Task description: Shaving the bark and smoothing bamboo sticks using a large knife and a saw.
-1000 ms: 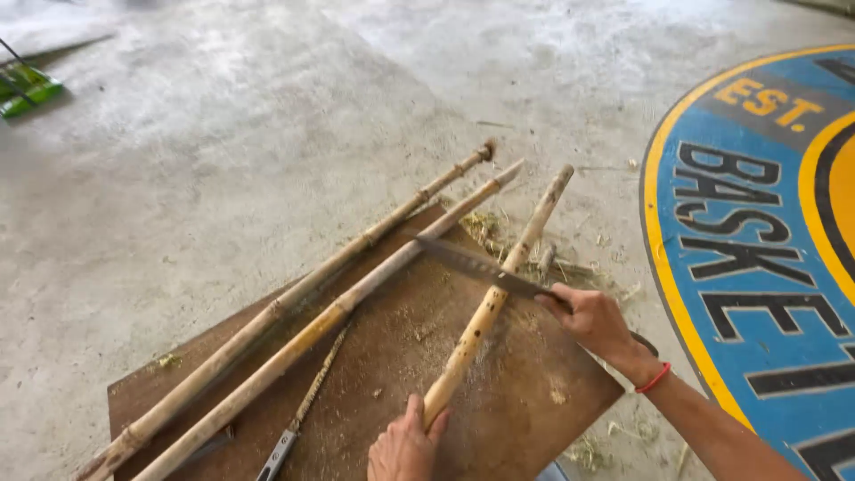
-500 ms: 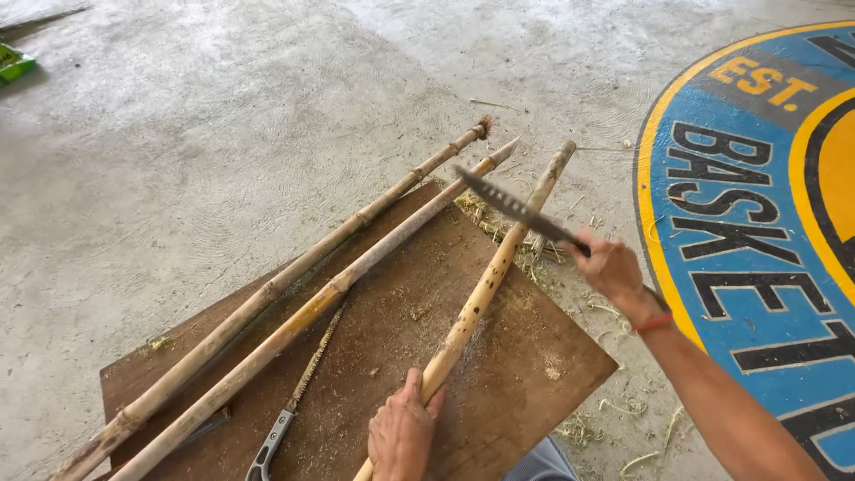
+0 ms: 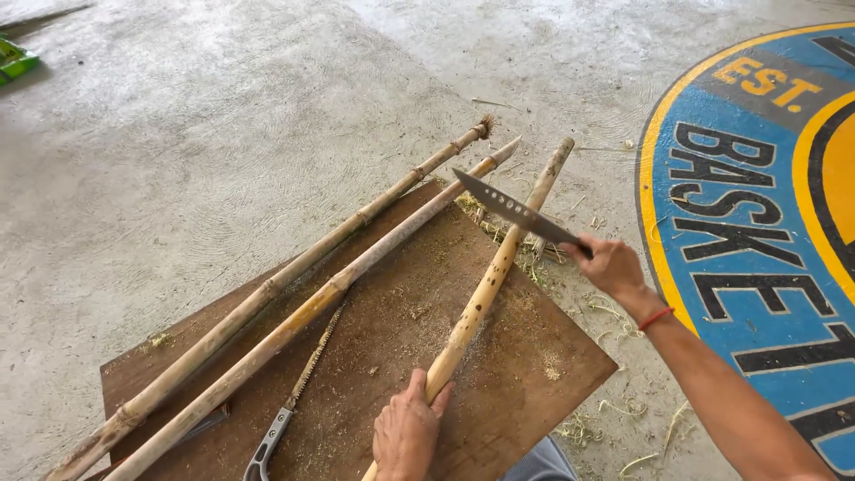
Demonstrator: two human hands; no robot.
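Observation:
My left hand (image 3: pixel 407 434) grips the near end of a spotted bamboo pole (image 3: pixel 488 284) that lies slanted across a brown wooden board (image 3: pixel 534 365). A large dark knife (image 3: pixel 517 212) is gripped in my right hand (image 3: pixel 608 264), its blade raised over the pole's far part and pointing up-left. Two longer bamboo poles (image 3: pixel 294 285) lie side by side on the board to the left.
A small hand saw (image 3: pixel 294 396) with a grey handle lies on the board between the poles. Bamboo shavings (image 3: pixel 614 410) litter the concrete floor by the board's right edge. A painted blue and yellow round emblem (image 3: pixel 757 223) covers the floor at right. Green objects (image 3: pixel 13 61) sit far left.
My right hand has lifted the knife from low against the pole and swung the blade up and farther along it. The left hand keeps its grip near the pole's end.

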